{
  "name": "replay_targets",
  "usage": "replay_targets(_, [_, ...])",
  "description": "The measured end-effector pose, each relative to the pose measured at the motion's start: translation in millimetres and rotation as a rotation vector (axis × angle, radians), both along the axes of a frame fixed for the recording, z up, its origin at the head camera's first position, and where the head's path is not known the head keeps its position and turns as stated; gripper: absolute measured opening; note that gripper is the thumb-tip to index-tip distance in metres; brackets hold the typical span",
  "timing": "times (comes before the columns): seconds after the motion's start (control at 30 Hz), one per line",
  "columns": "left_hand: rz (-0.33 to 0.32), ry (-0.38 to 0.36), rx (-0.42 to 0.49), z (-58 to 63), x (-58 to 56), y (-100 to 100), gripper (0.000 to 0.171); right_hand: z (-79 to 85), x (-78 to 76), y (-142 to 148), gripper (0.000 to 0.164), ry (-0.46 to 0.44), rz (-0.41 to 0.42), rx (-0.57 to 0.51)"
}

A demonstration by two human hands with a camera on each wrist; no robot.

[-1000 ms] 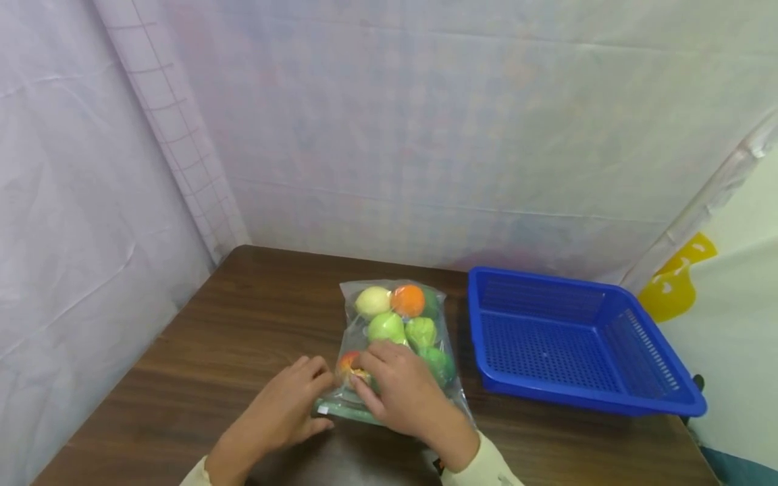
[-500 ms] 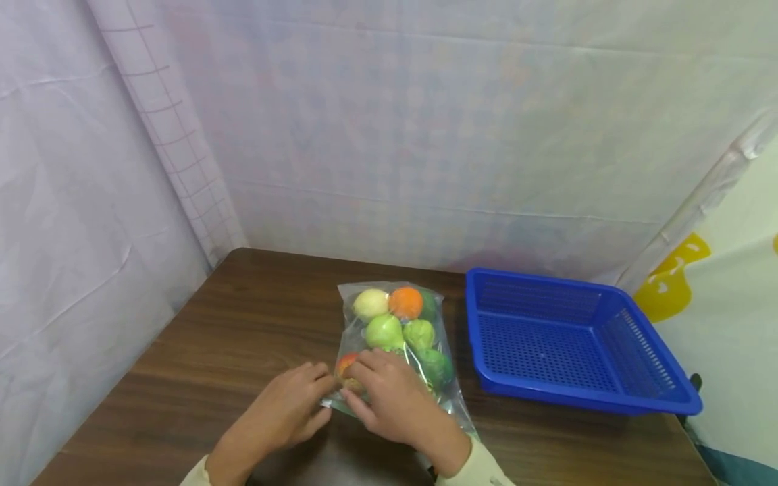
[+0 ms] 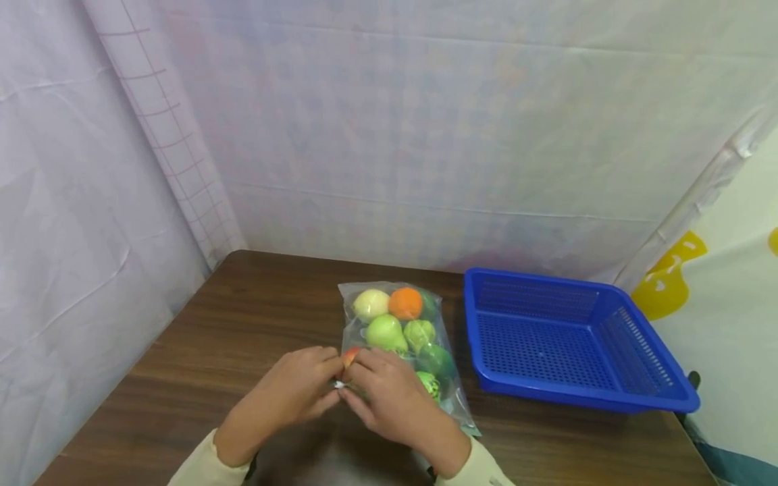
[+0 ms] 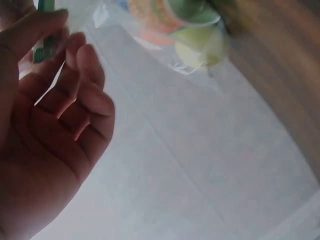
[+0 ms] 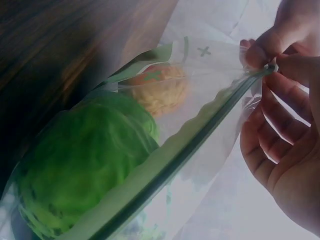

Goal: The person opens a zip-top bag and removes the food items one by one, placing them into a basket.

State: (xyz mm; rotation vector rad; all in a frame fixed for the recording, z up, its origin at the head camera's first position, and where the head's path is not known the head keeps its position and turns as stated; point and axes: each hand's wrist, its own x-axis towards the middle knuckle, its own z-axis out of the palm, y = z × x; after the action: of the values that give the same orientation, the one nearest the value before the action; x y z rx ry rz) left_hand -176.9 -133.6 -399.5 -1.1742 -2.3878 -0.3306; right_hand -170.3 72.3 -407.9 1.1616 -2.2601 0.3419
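A clear zip bag (image 3: 458, 408) of fruit-like items lies on the brown table, its near end raised toward my hands. My left hand (image 3: 298, 386) pinches the corner at the left end of the green zip strip (image 4: 46, 30). Right beside it, my right hand (image 3: 392, 398) pinches the same corner; the strip (image 5: 175, 162) slants away from its fingertips. Through the plastic show an orange (image 3: 405, 304), a pale yellow round fruit (image 3: 371, 305), a pear (image 3: 384, 332) and several green items. A red-and-yellow piece (image 3: 350, 356) is partly hidden behind my fingers.
A blue perforated plastic basket (image 3: 541, 351) stands to the right of the bag, with nothing in it. White cloth (image 3: 395, 135) hangs behind and to the left of the table (image 3: 261, 304). A yellow shape (image 3: 665, 283) marks the cloth at right.
My left hand has moved right and slightly up to the bag's corner, close to my right hand. The near edge of the bag is lifted, and the light green item at lower right shows more.
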Motion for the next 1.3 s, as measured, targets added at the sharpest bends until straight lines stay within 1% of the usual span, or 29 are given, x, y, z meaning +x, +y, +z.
replay_targets(0.1, [0.008, -0.096, -0.062, 11.7, -3.9, 3, 0.023, 1.3, -0.8, 0, 0.013, -0.001, -0.004, -0.002])
replay_targets(0.2, [0.003, -0.192, -0.091, 23.5, -6.3, 5, 0.025, 1.4, -2.4, 1, 0.014, 0.001, -0.010, -0.029])
replay_targets(0.3, [0.012, -0.246, -0.101, 33.1, -7.6, 8, 0.031, 2.0, -4.3, 2, 0.013, 0.000, -0.009, -0.080])
replay_targets(0.4, [0.030, -0.280, -0.099, 41.3, -7.7, 12, 0.032, 3.2, -6.2, 4, 0.012, 0.005, 0.004, -0.139])
replay_targets(0.5, [0.052, -0.300, -0.095, 48.1, -7.0, 15, 0.030, 4.9, -7.9, 4, 0.010, 0.007, 0.021, -0.188])
replay_targets(0.6, [0.075, -0.299, -0.098, 53.1, -7.0, 18, 0.027, 6.5, -8.6, 5, 0.008, -0.011, 0.026, -0.219])
replay_targets(0.73, [0.094, -0.305, -0.110, 56.2, -8.0, 21, 0.031, 6.8, -8.2, 6, 0.008, -0.036, 0.025, -0.238])
replay_targets(0.83, [0.096, -0.331, -0.108, 57.1, -9.1, 22, 0.033, 6.3, -8.3, 6, 0.007, -0.033, 0.019, -0.237])
replay_targets(0.97, [0.078, -0.362, -0.095, 58.4, -12.0, 23, 0.031, 7.2, -9.7, 7, 0.006, -0.030, 0.007, -0.222])
replay_targets(1.17, [0.040, -0.370, -0.081, 60.7, -17.8, 22, 0.030, 9.9, -13.0, 11, 0.007, -0.038, -0.009, -0.193])
replay_targets(1.3, [0.030, -0.367, -0.075, 60.9, -21.5, 21, 0.029, 10.5, -14.5, 11, 0.007, -0.039, -0.022, -0.185])
